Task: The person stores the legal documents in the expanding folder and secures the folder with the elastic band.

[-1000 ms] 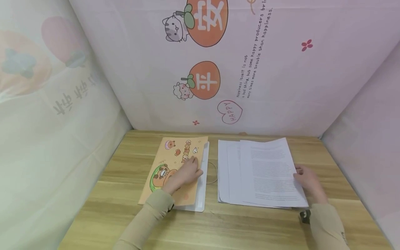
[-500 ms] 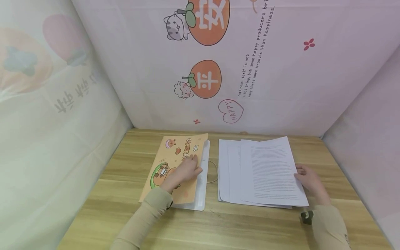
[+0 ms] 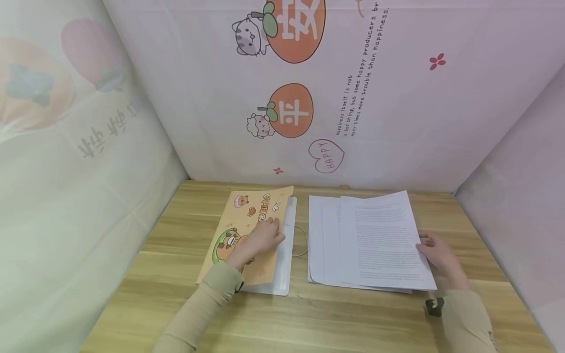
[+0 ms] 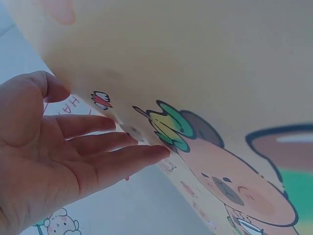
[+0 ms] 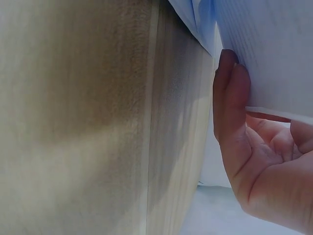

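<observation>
Wooden table, folder, papers, lengthwise toward wall

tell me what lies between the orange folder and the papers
In the head view, a thin loop sits in the gap between the orange folder and the papers; the rest of that gap is bare table.

Sheets look papery (matt), the table wooden.

A wood-grain table carries an orange cartoon-printed folder on the left, a loosely fanned stack of printed papers on the right — the two lying apart, near the far edge — and, between them, a thin loop of cord.
</observation>
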`<state>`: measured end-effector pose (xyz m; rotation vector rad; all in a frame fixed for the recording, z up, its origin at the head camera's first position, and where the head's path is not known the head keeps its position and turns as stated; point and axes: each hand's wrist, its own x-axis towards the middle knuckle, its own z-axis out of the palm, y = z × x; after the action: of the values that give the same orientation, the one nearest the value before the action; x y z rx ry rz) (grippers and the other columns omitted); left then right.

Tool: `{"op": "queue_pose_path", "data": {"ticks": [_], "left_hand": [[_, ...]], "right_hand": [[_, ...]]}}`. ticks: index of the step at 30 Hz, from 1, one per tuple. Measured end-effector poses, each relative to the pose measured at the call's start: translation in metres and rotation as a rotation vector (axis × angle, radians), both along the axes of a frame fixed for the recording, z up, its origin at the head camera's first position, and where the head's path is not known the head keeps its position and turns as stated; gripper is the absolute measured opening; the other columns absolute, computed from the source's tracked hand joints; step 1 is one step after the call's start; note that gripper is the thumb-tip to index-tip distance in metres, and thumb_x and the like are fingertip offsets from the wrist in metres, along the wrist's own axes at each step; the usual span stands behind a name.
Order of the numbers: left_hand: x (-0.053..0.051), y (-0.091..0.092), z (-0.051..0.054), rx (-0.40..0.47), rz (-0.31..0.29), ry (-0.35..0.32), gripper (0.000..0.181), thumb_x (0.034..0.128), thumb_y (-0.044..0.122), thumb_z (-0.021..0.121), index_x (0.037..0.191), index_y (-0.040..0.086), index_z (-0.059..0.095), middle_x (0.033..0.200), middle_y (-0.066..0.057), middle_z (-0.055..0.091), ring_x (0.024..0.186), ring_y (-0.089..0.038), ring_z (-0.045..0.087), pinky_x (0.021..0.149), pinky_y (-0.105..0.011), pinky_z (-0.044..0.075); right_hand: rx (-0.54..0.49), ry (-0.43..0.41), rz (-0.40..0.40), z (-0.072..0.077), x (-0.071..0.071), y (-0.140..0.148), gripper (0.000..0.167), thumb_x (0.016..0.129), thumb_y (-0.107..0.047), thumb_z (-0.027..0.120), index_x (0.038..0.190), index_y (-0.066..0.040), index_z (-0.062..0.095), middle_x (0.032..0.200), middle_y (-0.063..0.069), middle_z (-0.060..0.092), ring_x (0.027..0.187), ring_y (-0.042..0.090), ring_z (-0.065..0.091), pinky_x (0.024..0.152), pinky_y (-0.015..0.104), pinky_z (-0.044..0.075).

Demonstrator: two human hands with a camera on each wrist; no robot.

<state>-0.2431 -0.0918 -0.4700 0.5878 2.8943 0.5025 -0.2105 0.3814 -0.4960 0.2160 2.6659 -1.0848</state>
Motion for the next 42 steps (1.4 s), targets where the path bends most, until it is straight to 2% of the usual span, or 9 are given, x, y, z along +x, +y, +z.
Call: {"op": "queue_pose_path", "data": {"ticks": [5,8,12,18,21,24,29,35,42], "left_hand": [[-0.002,-0.002,0.001,0.033,-0.018,0.015,0.045,0.0949,0.02,0.05,0.125,-0.013,0.055,0.101,-0.021,0.066,0.079,-0.022,0.057,0.068,-0.032,0.05],[-0.004,-0.003,0.002,0.06,-0.029,0.009,0.024,0.0952,0.017,0.05,0.101,-0.004,0.06,0.074,-0.005,0.051,0.063,-0.014,0.044,0.055,-0.025,0.039],[-0.007,-0.006,0.004,0.102,-0.029,-0.005,0.017,0.0957,0.016,0.05,0.08,0.008,0.05,0.067,0.002,0.039,0.058,-0.011,0.038,0.052,-0.021,0.033],[-0.006,-0.011,0.008,0.158,-0.023,-0.036,0.021,0.0964,0.016,0.049,0.077,0.013,0.043,0.065,0.002,0.038,0.055,-0.01,0.036,0.049,-0.02,0.033],[-0.005,-0.014,0.009,0.183,-0.023,-0.05,0.018,0.0973,0.017,0.047,0.087,0.003,0.055,0.069,-0.005,0.048,0.056,-0.014,0.041,0.051,-0.024,0.038],[-0.004,-0.018,0.01,0.208,-0.005,-0.076,0.039,0.0988,0.019,0.046,0.121,-0.01,0.058,0.103,-0.021,0.068,0.08,-0.022,0.062,0.07,-0.033,0.054],[-0.002,-0.022,0.012,0.245,0.027,-0.124,0.056,0.1003,0.024,0.044,0.145,-0.008,0.042,0.148,-0.026,0.048,0.136,-0.037,0.05,0.111,-0.046,0.044],[-0.001,-0.026,0.016,0.263,0.035,-0.128,0.054,0.1005,0.024,0.045,0.145,-0.007,0.043,0.148,-0.025,0.048,0.132,-0.034,0.054,0.109,-0.045,0.045],[0.001,-0.029,0.02,0.298,0.044,-0.137,0.054,0.0997,0.022,0.045,0.145,-0.006,0.043,0.147,-0.023,0.05,0.112,-0.026,0.061,0.092,-0.036,0.051]], "right_hand": [[-0.017,0.006,0.005,0.0,0.001,0.002,0.056,0.103,-0.018,0.04,0.147,0.014,0.026,0.142,0.046,0.034,0.125,0.057,0.045,0.091,0.053,0.05],[-0.023,0.003,0.0,-0.001,0.0,0.004,0.057,0.103,-0.019,0.04,0.148,0.013,0.025,0.143,0.046,0.034,0.124,0.056,0.046,0.088,0.048,0.051],[-0.033,-0.003,-0.012,-0.002,-0.001,0.005,0.058,0.104,-0.02,0.04,0.149,0.013,0.024,0.143,0.045,0.033,0.124,0.055,0.047,0.085,0.044,0.052],[-0.046,0.023,-0.016,-0.003,-0.001,0.004,0.058,0.103,-0.018,0.041,0.148,0.014,0.024,0.142,0.046,0.034,0.123,0.055,0.047,0.079,0.033,0.05],[-0.063,0.032,-0.021,-0.004,0.0,0.004,0.058,0.102,-0.017,0.042,0.148,0.015,0.024,0.143,0.046,0.034,0.124,0.056,0.046,0.077,0.027,0.047],[-0.076,0.042,-0.016,-0.005,0.0,0.004,0.057,0.102,-0.016,0.042,0.147,0.015,0.025,0.143,0.046,0.035,0.125,0.056,0.045,0.076,0.023,0.044],[-0.093,0.048,-0.011,-0.003,0.002,0.004,0.058,0.103,-0.018,0.043,0.148,0.015,0.025,0.142,0.045,0.036,0.115,0.045,0.056,0.074,0.02,0.046],[-0.139,0.038,-0.021,-0.001,0.004,0.003,0.06,0.104,-0.019,0.044,0.148,0.015,0.023,0.141,0.044,0.039,0.086,-0.004,0.056,0.072,0.02,0.049],[-0.217,0.028,-0.056,0.001,0.004,-0.001,0.061,0.103,-0.017,0.047,0.148,0.015,0.022,0.135,0.042,0.048,0.078,-0.007,0.059,0.071,0.022,0.052]]}}
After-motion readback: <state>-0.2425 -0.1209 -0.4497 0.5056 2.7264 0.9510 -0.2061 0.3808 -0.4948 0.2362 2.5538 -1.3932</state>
